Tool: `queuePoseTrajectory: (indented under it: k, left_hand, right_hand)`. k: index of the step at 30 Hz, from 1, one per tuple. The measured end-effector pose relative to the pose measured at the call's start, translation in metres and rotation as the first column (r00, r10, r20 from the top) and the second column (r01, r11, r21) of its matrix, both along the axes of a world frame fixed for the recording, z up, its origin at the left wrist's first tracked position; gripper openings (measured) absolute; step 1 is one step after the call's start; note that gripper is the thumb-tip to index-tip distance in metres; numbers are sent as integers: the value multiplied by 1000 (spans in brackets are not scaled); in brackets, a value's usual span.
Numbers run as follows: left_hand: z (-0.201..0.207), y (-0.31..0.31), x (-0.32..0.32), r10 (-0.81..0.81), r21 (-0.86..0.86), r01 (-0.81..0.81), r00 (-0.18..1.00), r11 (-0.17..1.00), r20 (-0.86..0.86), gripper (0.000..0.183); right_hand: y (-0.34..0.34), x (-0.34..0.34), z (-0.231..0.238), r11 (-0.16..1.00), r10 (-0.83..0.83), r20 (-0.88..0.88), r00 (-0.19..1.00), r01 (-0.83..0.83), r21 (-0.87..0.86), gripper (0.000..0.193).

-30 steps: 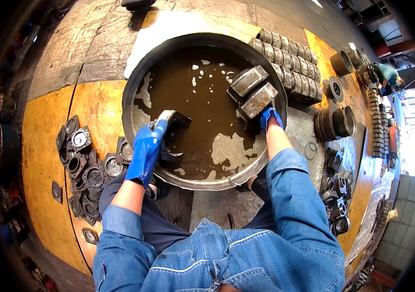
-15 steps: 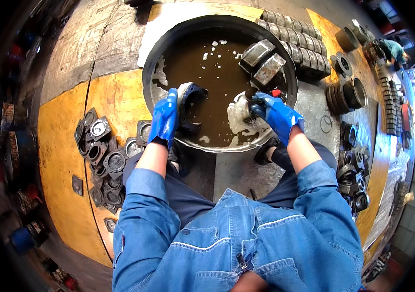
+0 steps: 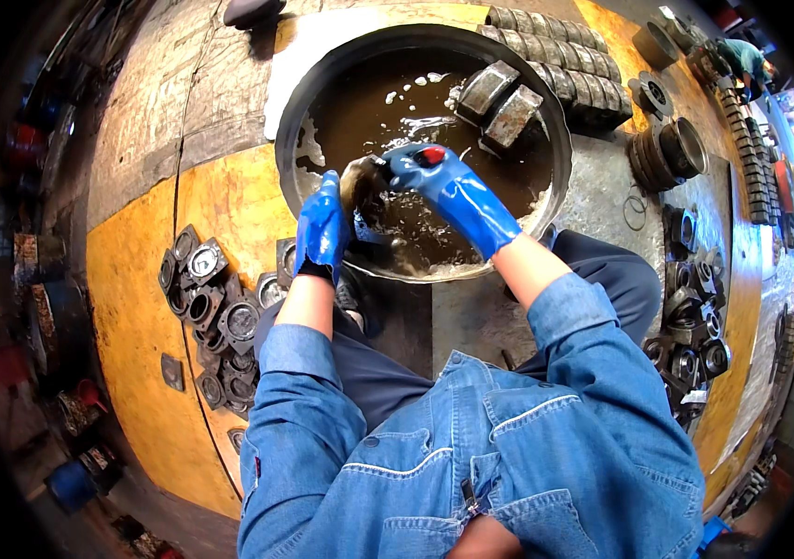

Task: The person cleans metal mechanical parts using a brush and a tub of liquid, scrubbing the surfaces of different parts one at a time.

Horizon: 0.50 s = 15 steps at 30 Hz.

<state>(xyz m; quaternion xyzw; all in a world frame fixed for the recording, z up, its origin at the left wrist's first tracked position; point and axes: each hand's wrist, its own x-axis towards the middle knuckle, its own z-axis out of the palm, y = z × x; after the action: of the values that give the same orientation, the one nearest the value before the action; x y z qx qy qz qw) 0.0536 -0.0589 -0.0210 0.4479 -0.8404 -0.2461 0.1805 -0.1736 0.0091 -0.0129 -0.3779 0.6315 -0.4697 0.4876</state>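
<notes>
Surrounding the basin (image 3: 425, 35), floor sheets (image 3: 131, 256) bear metal stacks (image 3: 560, 56); left grip (image 3: 322, 228) pinches a curved part (image 3: 356, 189), right grip (image 3: 444, 180) something red (image 3: 432, 156).

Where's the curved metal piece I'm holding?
Head view: the curved metal piece is in your left hand, at the left side of the basin, near your right hand.

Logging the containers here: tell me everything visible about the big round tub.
The tub is wide and round, metal-looking, with a dark wall and a paler, uneven near rim. It stands upright before the person, holding murky brown liquid with pale foam. Two blocky grey parts sit inside, far right. Whether the left hand touches its rim is unclear.
</notes>
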Motion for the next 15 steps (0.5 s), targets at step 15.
queuePoseTrajectory:
  k: [15]
  left_hand:
    - [11, 2, -8, -26, -2, 26, 1000, 1000, -15, 31]
  right_hand:
    - [-7, -19, -5, 994, -109, 207, 972, 111, 1, 19]
